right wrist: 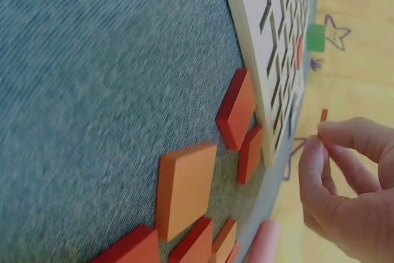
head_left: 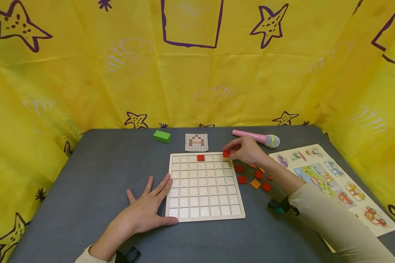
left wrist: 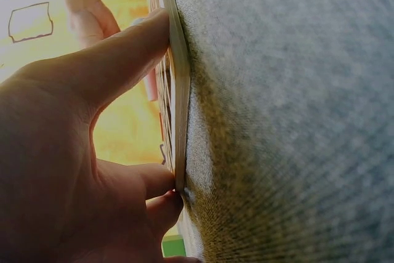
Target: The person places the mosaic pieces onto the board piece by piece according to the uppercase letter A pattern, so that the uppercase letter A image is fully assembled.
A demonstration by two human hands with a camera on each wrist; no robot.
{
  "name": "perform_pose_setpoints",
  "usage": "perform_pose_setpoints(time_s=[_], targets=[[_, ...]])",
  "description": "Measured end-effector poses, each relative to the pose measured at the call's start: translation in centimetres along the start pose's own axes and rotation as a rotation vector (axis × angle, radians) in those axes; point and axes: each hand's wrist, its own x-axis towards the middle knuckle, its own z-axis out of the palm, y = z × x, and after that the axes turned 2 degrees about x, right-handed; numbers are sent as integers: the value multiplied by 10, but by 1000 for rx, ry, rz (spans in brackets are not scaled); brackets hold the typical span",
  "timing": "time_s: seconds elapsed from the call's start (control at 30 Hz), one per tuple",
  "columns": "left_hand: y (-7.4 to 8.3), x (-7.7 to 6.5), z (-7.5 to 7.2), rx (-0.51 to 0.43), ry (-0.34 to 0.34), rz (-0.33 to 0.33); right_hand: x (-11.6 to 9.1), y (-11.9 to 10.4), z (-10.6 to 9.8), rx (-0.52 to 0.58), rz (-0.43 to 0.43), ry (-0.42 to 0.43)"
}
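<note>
A pale wooden grid board (head_left: pixel 195 191) lies flat on the table. One red tile (head_left: pixel 200 157) sits in the middle square of its top row. My left hand (head_left: pixel 144 214) rests at the board's left side, fingers spread; in the left wrist view its thumb (left wrist: pixel 138 44) and fingertips touch the board's edge. Over the top right corner of the grid, my right hand (head_left: pixel 247 150) pinches a red square tile (head_left: pixel 226 153) between thumb and fingers. The right wrist view shows that tile (right wrist: pixel 324 115) edge-on, raised above the board.
Several loose red and orange tiles (head_left: pixel 255 183) lie right of the board. Behind it are a small pattern card (head_left: pixel 196 143), a green block (head_left: pixel 162 136) and a pink toy microphone (head_left: pixel 255 136). A picture puzzle board (head_left: pixel 335 182) lies at right, partly under the right sleeve.
</note>
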Motion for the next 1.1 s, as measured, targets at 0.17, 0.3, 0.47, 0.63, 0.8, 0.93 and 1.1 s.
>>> perform_pose_setpoints(time_s=[0.17,0.3,0.47,0.63,0.8,0.93,1.1], targets=[[0,0,0,-1,0,3,1,-4,5,18,0,-30],[0,-2,-1,0,3,7,3,-8,10,23,-9,-53],[0,-3,0,-2,0,3,6,-9,17,36,-12,-67],[0,-1,0,-8,-1,0,8,-12,25,39,2,-76],[0,-1,0,-8,3,3,10,-15,33,29,11,-86],[1,-2,0,-9,2,4,12,-16,37,15,12,-98],[1,-3,0,-2,0,0,13,-17,40,8,33,-103]])
